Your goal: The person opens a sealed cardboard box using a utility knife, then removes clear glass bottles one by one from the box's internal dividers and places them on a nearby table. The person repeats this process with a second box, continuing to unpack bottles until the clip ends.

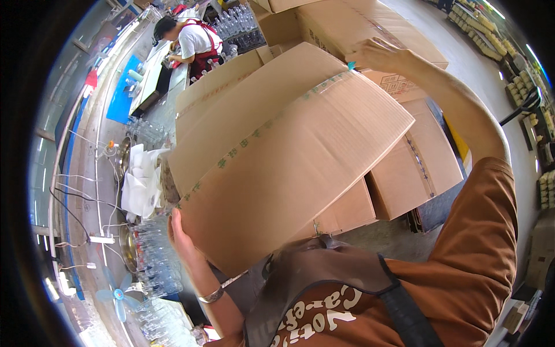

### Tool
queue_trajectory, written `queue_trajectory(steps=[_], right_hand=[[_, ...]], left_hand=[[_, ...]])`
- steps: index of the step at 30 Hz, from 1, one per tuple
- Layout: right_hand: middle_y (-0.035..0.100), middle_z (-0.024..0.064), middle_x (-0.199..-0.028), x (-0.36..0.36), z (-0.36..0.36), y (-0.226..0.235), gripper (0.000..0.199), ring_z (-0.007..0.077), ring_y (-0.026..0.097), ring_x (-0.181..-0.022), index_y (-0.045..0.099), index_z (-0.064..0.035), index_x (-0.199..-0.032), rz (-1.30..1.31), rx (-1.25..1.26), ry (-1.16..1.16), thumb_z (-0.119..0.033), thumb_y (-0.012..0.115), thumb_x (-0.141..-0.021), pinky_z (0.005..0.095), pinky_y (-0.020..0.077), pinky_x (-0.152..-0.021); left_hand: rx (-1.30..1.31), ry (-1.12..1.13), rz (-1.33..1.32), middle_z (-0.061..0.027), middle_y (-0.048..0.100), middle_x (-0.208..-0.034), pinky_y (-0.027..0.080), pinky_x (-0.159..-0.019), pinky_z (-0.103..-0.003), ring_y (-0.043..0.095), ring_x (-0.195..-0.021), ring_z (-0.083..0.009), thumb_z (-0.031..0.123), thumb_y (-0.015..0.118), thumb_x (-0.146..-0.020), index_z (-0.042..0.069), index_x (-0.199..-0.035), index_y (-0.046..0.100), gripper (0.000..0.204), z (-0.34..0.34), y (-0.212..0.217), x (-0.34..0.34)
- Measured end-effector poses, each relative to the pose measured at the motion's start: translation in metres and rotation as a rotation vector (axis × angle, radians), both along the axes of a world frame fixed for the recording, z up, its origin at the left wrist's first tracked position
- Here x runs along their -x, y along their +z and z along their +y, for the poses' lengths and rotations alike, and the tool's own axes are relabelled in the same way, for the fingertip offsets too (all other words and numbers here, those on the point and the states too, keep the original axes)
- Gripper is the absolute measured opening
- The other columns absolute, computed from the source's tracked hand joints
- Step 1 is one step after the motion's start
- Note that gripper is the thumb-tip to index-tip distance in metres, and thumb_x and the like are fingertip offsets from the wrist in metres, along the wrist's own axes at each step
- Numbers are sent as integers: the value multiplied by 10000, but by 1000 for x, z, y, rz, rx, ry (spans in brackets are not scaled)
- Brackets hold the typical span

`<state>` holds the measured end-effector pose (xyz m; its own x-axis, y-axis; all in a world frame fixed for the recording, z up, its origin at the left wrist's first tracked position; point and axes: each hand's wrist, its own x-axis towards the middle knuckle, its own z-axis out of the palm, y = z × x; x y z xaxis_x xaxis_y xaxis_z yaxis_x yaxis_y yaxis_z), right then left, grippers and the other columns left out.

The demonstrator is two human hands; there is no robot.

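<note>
A large brown cardboard box stands tilted in front of me. A strip of clear packing tape with green print runs along its upper face. At the box's lower left edge, my left hand presses against the side, its thumb up along the edge and its other fingers mostly hidden. Over the far right corner, my right hand is closed with bent fingers at the tape's end, where a small teal bit shows. A metal bracelet circles my left wrist.
More cardboard boxes stand behind and right of this one. Along the left, a bench holds clear glassware, white sheets and a small blue fan. A person in a red apron works farther off. Stocked shelves line the right.
</note>
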<state>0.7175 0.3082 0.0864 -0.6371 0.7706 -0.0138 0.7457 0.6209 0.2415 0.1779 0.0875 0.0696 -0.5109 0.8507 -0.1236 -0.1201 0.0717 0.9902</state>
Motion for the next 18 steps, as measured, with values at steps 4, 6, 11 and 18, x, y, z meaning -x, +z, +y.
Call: queue_trajectory(steps=[4,6,11,18], right_hand=[[610,156,-863,-38,0,-11,170,314,629,-842,596,-75,-1025,213,19,-167,-193,609,-904,417,494,-738],[625,156,-870,-36,-9,-12,205,307,632,-839,599,-54,-1042,325,58,-285,-218,601,-919,404,506,-741],[646,128,-829,-37,-25,-24,292,234,654,-754,611,-21,-1058,725,133,-405,-291,564,-956,355,552,-647],[680,114,-813,-14,-6,-26,418,224,640,-577,655,-38,-1029,825,299,-629,-421,594,-876,358,543,-553]], left_hand=[[-45,-47,-157,-90,649,-1114,523,-838,-330,631,-990,-188,328,592,-965,5,-1117,630,359,2,7,-8],[-44,-50,-252,-91,646,-1134,522,-856,-348,625,-1025,-196,327,601,-958,7,-1138,629,368,3,3,-4],[21,128,-403,-96,641,-1164,520,-906,-384,606,-1103,-235,313,632,-944,34,-1195,626,376,16,-31,40],[-41,-32,-488,-78,644,-1133,518,-939,-430,605,-1070,-218,208,622,-958,70,-1258,616,330,28,-16,49]])
